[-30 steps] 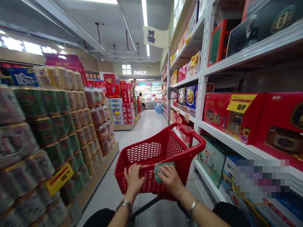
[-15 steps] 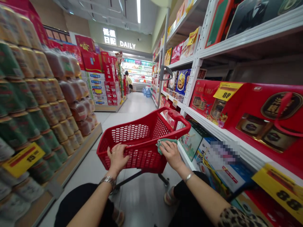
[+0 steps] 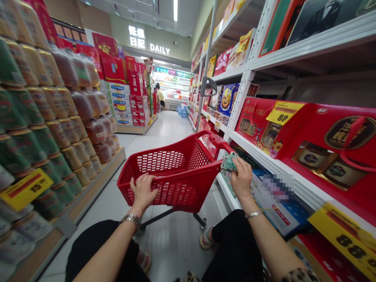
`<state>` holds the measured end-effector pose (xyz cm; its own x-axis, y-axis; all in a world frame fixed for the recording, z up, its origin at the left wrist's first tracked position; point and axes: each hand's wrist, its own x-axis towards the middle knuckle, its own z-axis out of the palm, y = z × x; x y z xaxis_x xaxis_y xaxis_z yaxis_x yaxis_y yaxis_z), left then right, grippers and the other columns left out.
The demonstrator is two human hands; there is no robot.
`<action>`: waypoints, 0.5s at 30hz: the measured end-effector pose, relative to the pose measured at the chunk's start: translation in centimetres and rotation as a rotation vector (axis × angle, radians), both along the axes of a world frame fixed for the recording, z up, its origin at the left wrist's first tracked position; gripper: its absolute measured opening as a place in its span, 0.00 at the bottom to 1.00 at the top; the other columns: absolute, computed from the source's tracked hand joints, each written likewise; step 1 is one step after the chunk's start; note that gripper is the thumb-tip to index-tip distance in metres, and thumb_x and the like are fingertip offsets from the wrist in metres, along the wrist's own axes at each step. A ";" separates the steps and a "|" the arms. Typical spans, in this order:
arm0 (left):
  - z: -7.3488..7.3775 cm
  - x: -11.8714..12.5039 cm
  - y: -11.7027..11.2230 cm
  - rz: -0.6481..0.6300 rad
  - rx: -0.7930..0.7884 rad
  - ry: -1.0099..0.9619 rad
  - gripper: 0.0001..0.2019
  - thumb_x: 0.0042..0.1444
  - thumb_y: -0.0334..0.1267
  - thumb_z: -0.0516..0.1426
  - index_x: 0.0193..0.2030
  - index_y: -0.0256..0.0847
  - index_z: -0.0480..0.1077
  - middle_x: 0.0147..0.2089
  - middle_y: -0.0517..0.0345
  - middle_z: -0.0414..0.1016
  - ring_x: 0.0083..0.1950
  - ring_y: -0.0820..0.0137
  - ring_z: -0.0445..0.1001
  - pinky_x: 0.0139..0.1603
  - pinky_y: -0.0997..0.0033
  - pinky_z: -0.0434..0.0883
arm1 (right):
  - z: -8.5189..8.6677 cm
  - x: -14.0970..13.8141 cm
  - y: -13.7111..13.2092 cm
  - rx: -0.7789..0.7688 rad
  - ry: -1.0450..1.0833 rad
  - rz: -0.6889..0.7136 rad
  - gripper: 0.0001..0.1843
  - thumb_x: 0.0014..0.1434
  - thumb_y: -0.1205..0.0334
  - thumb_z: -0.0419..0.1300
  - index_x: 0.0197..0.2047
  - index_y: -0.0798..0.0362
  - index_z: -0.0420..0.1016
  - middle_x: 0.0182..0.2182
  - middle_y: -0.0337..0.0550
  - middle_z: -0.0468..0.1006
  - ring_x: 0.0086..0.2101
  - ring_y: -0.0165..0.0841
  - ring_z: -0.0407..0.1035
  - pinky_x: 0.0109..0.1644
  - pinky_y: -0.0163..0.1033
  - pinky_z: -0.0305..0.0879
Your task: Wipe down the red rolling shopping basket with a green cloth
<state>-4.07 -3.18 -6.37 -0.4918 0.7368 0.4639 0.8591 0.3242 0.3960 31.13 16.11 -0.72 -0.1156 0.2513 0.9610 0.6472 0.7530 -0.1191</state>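
Note:
A red plastic shopping cart (image 3: 164, 172) stands in the aisle in front of me, tilted toward the right shelves. My left hand (image 3: 143, 192) grips the near rim of the cart, fingers curled over its edge. My right hand (image 3: 242, 177) is closed on a green cloth (image 3: 228, 162) and presses it against the right rim of the cart, beside the lower shelf. My knees in black trousers show at the bottom of the view.
White shelving (image 3: 258, 156) with red gift boxes (image 3: 317, 145) and yellow price tags (image 3: 284, 112) lines the right. Stacked cans (image 3: 44, 117) fill the left display. The tiled aisle (image 3: 167, 129) runs ahead to a far display, where a person stands.
My right hand slid the green cloth from the cart's near rim along to its right side. The view dropped lower and my left hand stayed on the rim.

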 end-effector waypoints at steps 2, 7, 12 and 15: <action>0.1 0.0 -0.1 0.004 -0.014 -0.006 0.18 0.47 0.36 0.56 0.47 0.46 0.75 0.55 0.50 0.79 0.67 0.48 0.67 0.74 0.32 0.45 | 0.4 -0.3 0.7 -0.032 0.044 -0.002 0.27 0.61 0.72 0.52 0.61 0.50 0.76 0.55 0.51 0.79 0.53 0.41 0.71 0.60 0.51 0.66; 0.5 0.3 -0.2 0.013 -0.049 -0.035 0.19 0.46 0.36 0.56 0.47 0.45 0.75 0.55 0.49 0.79 0.68 0.48 0.66 0.75 0.33 0.44 | -1.2 -2.1 0.5 -0.134 0.080 0.040 0.30 0.60 0.73 0.52 0.63 0.48 0.75 0.56 0.50 0.78 0.56 0.42 0.70 0.64 0.56 0.65; 0.7 0.7 0.0 0.022 -0.044 -0.055 0.19 0.46 0.36 0.57 0.47 0.46 0.75 0.55 0.50 0.79 0.68 0.47 0.66 0.75 0.31 0.43 | -4.3 -3.9 -1.9 -0.136 0.012 0.139 0.29 0.61 0.75 0.51 0.61 0.48 0.76 0.55 0.51 0.78 0.55 0.42 0.69 0.62 0.54 0.67; 0.7 0.7 0.1 0.028 -0.048 -0.059 0.19 0.46 0.36 0.57 0.47 0.45 0.75 0.55 0.49 0.79 0.68 0.47 0.65 0.75 0.32 0.43 | -6.1 -4.9 -3.0 -0.134 -0.021 0.144 0.27 0.61 0.76 0.51 0.58 0.48 0.78 0.55 0.52 0.77 0.54 0.41 0.69 0.59 0.53 0.68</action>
